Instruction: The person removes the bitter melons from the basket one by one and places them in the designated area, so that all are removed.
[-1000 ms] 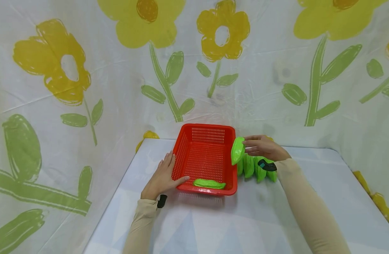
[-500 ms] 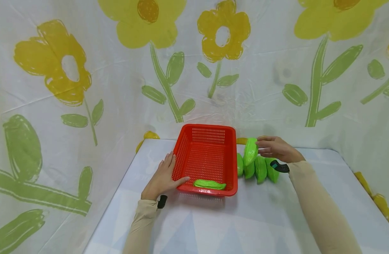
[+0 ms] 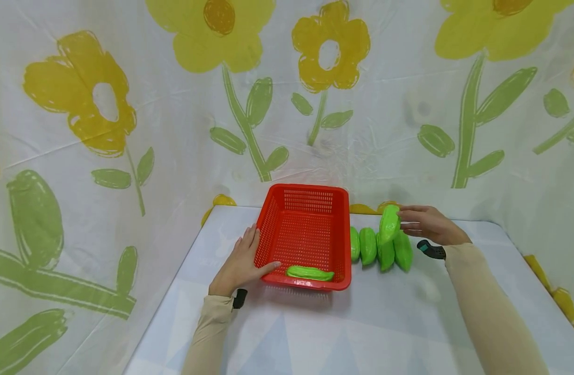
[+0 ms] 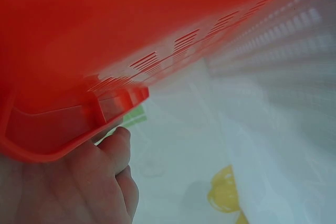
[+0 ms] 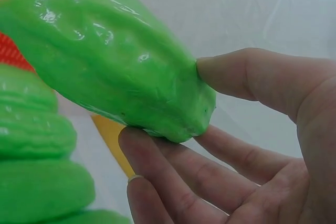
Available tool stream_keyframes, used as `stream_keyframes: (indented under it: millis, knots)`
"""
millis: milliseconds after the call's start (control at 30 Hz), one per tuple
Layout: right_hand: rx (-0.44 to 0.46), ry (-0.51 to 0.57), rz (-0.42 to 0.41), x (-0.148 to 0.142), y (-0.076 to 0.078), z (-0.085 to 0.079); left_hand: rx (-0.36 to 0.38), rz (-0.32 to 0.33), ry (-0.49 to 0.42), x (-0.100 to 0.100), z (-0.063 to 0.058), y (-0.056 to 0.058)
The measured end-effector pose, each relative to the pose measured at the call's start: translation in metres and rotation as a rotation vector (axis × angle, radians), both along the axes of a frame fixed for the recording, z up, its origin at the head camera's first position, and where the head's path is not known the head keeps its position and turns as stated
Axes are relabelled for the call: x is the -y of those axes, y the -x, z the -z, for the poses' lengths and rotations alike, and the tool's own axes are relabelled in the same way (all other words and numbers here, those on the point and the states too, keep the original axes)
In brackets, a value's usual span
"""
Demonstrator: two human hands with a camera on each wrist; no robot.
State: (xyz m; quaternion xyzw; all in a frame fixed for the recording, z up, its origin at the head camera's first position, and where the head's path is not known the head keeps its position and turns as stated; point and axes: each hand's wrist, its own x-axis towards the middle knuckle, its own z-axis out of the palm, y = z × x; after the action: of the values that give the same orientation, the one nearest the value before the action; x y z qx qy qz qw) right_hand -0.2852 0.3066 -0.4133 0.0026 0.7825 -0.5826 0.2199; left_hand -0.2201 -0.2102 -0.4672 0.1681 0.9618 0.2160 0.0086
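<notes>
A green bitter melon hangs above the right side of the table, pinched at one end between the thumb and fingers of my right hand. The right wrist view shows the thumb on one side of this bitter melon and the fingertips on the other. My left hand rests against the left rim of a red plastic basket, fingers straight, thumb reaching over the front corner. Inside the basket, along its front wall, lies one bitter melon. In the left wrist view, my palm is under the basket's rim.
Several more bitter melons lie in a row just right of the basket, partly under the raised one. The pale tabletop ends at a flowered curtain behind and at the left.
My right hand has carried the bitter melon to the right, from the basket's right rim to above the right end of the row. The left hand and basket stay put.
</notes>
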Motion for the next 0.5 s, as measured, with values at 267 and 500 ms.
stream_keyframes:
  millis: [267,500]
  knots:
    - [0.005,-0.050,-0.005,-0.022,-0.006,0.007,-0.006,-0.006,0.000,0.000,0.000,0.000]
    - [0.044,-0.047,0.009,-0.047,-0.011,0.018,-0.004,-0.009,0.013,0.000,0.002,0.001]
